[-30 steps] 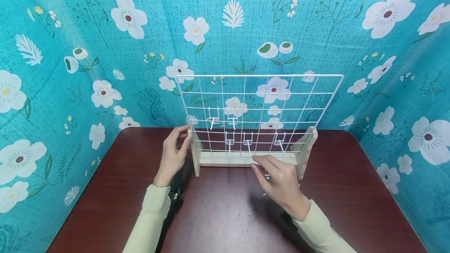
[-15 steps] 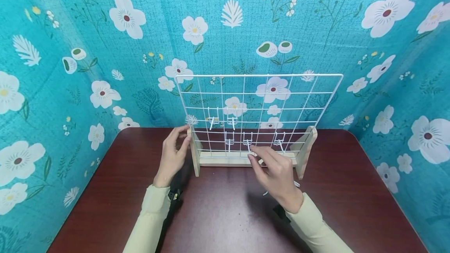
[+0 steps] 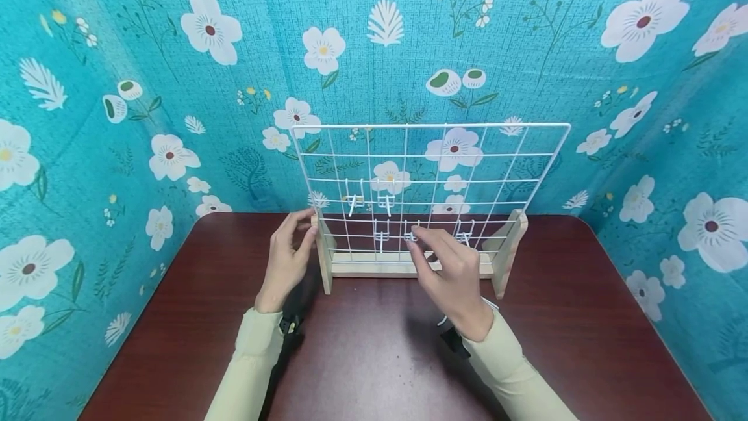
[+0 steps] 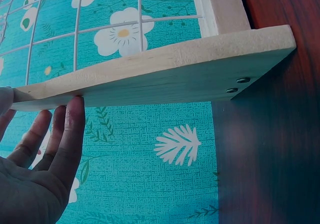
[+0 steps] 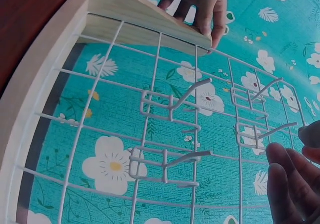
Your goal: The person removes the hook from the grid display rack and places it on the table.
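A white wire grid rack (image 3: 488,125) stands on a wooden base, with several white double-wire hooks hung on its lower half. My left hand (image 3: 285,258) grips the top of the left wooden side post (image 3: 324,257); in the left wrist view, fingertips (image 4: 75,106) press the post's outer face. In the head view, my right hand (image 3: 450,265), thumb and forefinger bent towards each other, overlaps a lower middle hook (image 3: 409,237). The right wrist view shows those fingers (image 5: 280,156) apart from that hook (image 5: 165,165), with nothing seen between them.
Another hook (image 3: 464,234) hangs on the right of the grid. White wire pieces (image 3: 442,321) lie on the dark red table (image 3: 362,349), partly hidden under my right wrist. A flowered turquoise cloth (image 3: 245,109) surrounds the back and sides.
My right hand has risen and shifted slightly left, from below the grid's lower edge to the height of the lower middle hook. The left hand and the rack have stayed put.
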`<state>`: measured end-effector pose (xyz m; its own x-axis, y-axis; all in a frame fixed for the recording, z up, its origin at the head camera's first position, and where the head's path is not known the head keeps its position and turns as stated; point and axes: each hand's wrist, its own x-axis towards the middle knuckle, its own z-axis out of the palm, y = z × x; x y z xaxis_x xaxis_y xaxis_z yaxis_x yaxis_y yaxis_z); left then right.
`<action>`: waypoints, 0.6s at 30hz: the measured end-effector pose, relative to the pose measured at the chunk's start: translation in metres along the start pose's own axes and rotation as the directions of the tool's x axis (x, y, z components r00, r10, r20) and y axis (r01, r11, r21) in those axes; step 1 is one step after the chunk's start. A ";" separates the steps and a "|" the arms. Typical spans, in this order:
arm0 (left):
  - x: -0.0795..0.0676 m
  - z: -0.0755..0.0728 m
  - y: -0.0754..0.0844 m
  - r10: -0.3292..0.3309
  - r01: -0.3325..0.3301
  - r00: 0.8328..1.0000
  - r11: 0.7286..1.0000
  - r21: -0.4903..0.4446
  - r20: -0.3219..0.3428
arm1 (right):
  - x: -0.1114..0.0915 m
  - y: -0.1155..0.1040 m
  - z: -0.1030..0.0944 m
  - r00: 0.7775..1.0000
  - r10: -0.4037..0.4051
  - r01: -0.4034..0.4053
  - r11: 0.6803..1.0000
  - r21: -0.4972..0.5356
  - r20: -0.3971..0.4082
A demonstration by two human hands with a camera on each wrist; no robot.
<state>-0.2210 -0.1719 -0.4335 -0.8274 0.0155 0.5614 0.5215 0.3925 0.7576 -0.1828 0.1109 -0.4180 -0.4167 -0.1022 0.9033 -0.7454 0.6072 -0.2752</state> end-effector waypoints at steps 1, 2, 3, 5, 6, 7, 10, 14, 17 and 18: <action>0.000 0.000 0.000 0.001 -0.001 1.000 1.000 0.002 0.001 | 0.001 -0.001 0.001 1.000 0.004 -0.004 1.000 0.002 -0.003; 0.000 0.000 0.000 0.002 -0.002 1.000 1.000 0.004 0.003 | 0.002 -0.001 0.002 1.000 0.008 -0.008 1.000 0.003 -0.004; 0.000 -0.001 0.000 0.001 -0.001 1.000 1.000 0.008 0.003 | 0.002 -0.002 0.003 1.000 0.011 -0.010 1.000 0.006 -0.005; 0.000 -0.001 0.000 0.001 -0.001 1.000 1.000 0.011 0.003 | 0.004 -0.003 0.005 1.000 0.014 -0.014 1.000 0.015 -0.012; 0.000 -0.001 0.000 -0.001 0.001 1.000 1.000 0.012 0.003 | 0.005 -0.003 0.006 1.000 0.015 -0.015 1.000 0.018 -0.015; 0.000 -0.001 0.000 -0.001 0.001 1.000 1.000 0.012 0.003 | 0.006 -0.004 0.008 1.000 0.017 -0.017 1.000 0.024 -0.017; 0.000 -0.001 0.000 -0.007 0.007 1.000 1.000 0.011 0.005 | 0.008 -0.005 0.012 0.999 0.018 -0.016 0.999 0.035 -0.030; 0.000 0.000 0.000 -0.008 0.008 1.000 1.000 0.002 0.010 | 0.012 -0.005 0.017 0.999 0.014 -0.012 0.999 0.040 -0.044; 0.000 0.000 -0.002 -0.005 0.005 1.000 1.000 -0.006 0.008 | 0.014 -0.005 0.020 0.999 0.018 -0.016 0.999 0.048 -0.047; 0.000 0.001 -0.003 -0.004 0.004 1.000 1.000 -0.004 0.008 | 0.014 -0.005 0.021 0.999 0.019 -0.016 0.999 0.052 -0.049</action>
<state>-0.2230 -0.1726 -0.4359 -0.8308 0.0212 0.5562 0.5194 0.3885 0.7611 -0.1958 0.0897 -0.4107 -0.4048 -0.0526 0.9129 -0.7648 0.5668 -0.3064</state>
